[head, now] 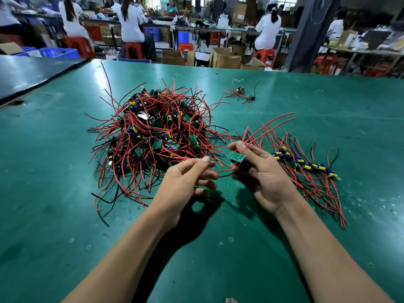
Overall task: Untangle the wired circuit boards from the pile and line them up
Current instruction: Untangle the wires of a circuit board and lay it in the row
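Currently R hand (260,173) grips a green circuit board (237,157) w/ thumb & fingers, held above the table (65,193); L hand (185,182) pinches a red wire (225,170) leading from it. Tangled pile (153,132) lies to the left, lined-up row of boards (306,165) to the right.

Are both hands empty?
No, the right hand holds a green circuit board and the left hand pinches a red wire.

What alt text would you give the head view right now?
The right hand holds a green circuit board while the left hand pinches a red wire above a green table; the tangled pile lies left, a lined-up row of boards right.
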Motion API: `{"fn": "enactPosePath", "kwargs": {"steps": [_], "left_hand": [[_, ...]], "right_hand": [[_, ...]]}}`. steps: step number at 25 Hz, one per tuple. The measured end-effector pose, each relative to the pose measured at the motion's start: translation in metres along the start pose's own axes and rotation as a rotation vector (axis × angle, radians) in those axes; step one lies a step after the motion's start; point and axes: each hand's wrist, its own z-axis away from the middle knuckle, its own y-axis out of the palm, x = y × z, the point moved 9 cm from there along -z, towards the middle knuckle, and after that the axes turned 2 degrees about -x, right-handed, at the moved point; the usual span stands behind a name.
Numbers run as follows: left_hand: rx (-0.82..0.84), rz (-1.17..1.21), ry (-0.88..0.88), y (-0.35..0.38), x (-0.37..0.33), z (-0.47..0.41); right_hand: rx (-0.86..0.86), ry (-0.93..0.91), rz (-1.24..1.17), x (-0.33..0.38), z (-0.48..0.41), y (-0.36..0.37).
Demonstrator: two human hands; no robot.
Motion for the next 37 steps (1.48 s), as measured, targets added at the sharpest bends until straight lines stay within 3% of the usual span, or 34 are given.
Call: {"fn": "enactPosePath", "kwargs": {"steps": [3, 8, 15, 21, 32, 37], "left_hand": [[0.105, -0.071, -0.015, 0.011, 0.002, 0.006], [0.403, -0.099, -0.186, 0.037, 0.015, 0.022], [0.195, 0.193, -0.262, 0.027, 0.024, 0.003], [0.257, 0.175, -0.239, 0.024, 0.023, 0.005], [0.417, 0.136, -0.27, 0.032, 0.021, 0.016], [0.466, 0.184, -0.272, 0.033, 0.018, 0.019]], "right_hand": [[0.032, 0.024, -0.087, -0.003, 0.0, 0.005], [-0.063, 0.002, -0.224, 0.0, -0.005, -0.002], [0.013, 0.032, 0.077, -0.004, 0.002, 0.004], [0.133, 0.087, 0.17, -0.015, 0.005, 0.015], [0.11, -0.015, 0.184, -0.009, 0.0, 0.011], [0.09, 0.036, 0.157, -0.013, -0.002, 0.008]]}}
